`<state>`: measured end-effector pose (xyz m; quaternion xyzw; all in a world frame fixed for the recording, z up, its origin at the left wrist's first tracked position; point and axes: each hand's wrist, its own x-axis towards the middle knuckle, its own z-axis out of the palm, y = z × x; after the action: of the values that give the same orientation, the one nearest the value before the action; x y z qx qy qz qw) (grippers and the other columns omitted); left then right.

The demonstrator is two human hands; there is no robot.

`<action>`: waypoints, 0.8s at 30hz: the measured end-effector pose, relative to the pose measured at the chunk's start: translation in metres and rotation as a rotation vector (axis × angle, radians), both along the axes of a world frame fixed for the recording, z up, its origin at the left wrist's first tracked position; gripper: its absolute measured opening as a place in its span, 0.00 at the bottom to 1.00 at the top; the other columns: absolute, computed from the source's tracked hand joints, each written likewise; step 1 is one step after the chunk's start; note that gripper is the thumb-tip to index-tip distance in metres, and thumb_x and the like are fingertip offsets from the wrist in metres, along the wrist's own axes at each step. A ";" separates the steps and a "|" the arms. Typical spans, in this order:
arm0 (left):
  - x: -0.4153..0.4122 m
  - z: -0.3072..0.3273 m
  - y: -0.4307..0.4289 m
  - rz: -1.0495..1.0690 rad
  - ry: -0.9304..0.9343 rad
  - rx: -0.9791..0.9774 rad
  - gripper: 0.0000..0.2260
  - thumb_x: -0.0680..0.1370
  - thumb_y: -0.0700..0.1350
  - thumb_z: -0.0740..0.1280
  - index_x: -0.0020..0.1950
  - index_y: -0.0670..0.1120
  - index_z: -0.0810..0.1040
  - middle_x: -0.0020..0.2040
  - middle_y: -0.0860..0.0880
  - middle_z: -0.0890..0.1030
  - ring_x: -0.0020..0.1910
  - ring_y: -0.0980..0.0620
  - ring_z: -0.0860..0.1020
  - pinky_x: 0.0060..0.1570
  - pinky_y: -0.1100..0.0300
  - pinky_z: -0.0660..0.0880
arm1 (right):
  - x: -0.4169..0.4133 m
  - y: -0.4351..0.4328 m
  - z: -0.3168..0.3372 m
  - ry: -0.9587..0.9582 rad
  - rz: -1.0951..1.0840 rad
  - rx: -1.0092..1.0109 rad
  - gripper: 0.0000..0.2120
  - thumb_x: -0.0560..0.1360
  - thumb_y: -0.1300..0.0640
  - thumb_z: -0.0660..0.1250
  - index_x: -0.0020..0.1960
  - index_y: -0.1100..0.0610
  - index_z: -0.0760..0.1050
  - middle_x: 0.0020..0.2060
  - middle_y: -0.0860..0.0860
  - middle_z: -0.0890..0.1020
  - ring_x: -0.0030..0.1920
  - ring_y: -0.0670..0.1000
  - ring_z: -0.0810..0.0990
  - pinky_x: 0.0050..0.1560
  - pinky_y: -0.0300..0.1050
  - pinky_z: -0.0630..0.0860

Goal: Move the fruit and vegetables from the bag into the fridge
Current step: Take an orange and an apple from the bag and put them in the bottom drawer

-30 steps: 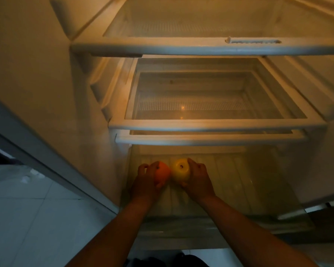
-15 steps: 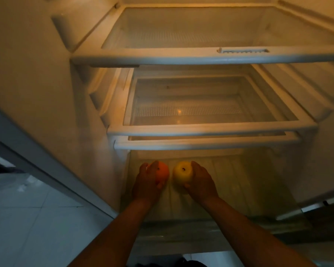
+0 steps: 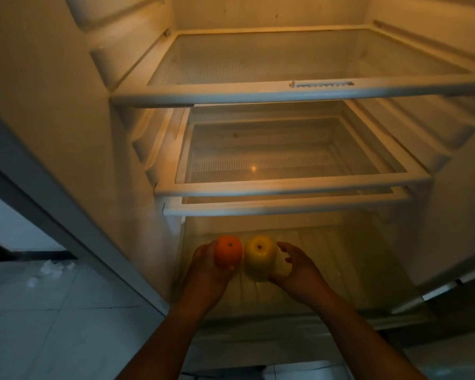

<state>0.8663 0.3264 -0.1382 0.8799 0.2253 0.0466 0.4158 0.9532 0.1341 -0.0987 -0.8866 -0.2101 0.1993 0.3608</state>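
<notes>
Left hand (image 3: 206,272) fingers grasping orange (image 3: 228,252), low in bottom fridge compartment (image 3: 340,259). Yellow apple (image 3: 259,257) at orange's 3 o'clock, seemingly on ribbed floor. Right hand (image 3: 299,272) at apple's 4 o'clock, fingers spread, gripping nothing. Risk: unsupported apple rolls; orange knocks it on set-down

The orange (image 3: 228,252) looks matt, the yellow apple (image 3: 259,257) smooth with a slight sheen; the shelves (image 3: 285,64) are clear glass in white plastic rims, and the floor tiles (image 3: 66,325) look glossy

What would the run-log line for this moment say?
stage: placing fruit in fridge | location: bottom compartment | left hand: grips orange | right hand: open, beside yellow apple
</notes>
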 end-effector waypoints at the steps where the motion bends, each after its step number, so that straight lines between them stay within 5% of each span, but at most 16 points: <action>1: -0.002 0.006 -0.004 -0.007 -0.035 0.003 0.16 0.71 0.52 0.70 0.58 0.55 0.75 0.55 0.51 0.79 0.51 0.55 0.78 0.50 0.51 0.77 | -0.003 -0.002 -0.003 0.002 -0.010 0.002 0.33 0.65 0.53 0.76 0.67 0.54 0.68 0.64 0.54 0.73 0.59 0.51 0.74 0.54 0.43 0.72; 4: -0.014 0.021 -0.010 -0.006 0.000 0.036 0.22 0.74 0.47 0.69 0.67 0.49 0.70 0.64 0.49 0.71 0.61 0.50 0.73 0.57 0.62 0.67 | -0.015 -0.007 -0.005 -0.016 -0.032 0.010 0.36 0.65 0.49 0.76 0.68 0.52 0.65 0.65 0.51 0.71 0.61 0.50 0.72 0.56 0.44 0.72; 8: -0.032 0.035 -0.012 -0.133 0.029 0.132 0.25 0.76 0.52 0.65 0.71 0.49 0.64 0.71 0.48 0.66 0.66 0.50 0.69 0.59 0.63 0.64 | -0.037 -0.011 0.000 -0.095 -0.024 -0.013 0.34 0.67 0.48 0.74 0.69 0.52 0.65 0.65 0.49 0.71 0.59 0.47 0.72 0.53 0.37 0.69; 12: -0.051 0.061 -0.007 -0.234 -0.004 0.169 0.23 0.77 0.53 0.64 0.71 0.53 0.63 0.71 0.52 0.65 0.67 0.54 0.67 0.53 0.69 0.59 | -0.067 -0.014 0.010 -0.169 -0.075 -0.007 0.32 0.68 0.49 0.73 0.69 0.54 0.66 0.64 0.50 0.72 0.61 0.49 0.72 0.58 0.40 0.69; 24: -0.145 0.088 -0.008 -0.574 -0.129 0.172 0.23 0.77 0.50 0.64 0.71 0.53 0.63 0.69 0.55 0.65 0.67 0.57 0.65 0.60 0.65 0.62 | -0.210 -0.031 0.040 -0.265 -0.187 -0.006 0.25 0.73 0.46 0.68 0.68 0.48 0.67 0.63 0.43 0.72 0.61 0.41 0.70 0.59 0.36 0.68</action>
<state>0.7216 0.3187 -0.0506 0.9348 -0.0640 0.0018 0.3492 0.7427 0.1028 -0.0584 -0.9219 -0.1718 0.0465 0.3442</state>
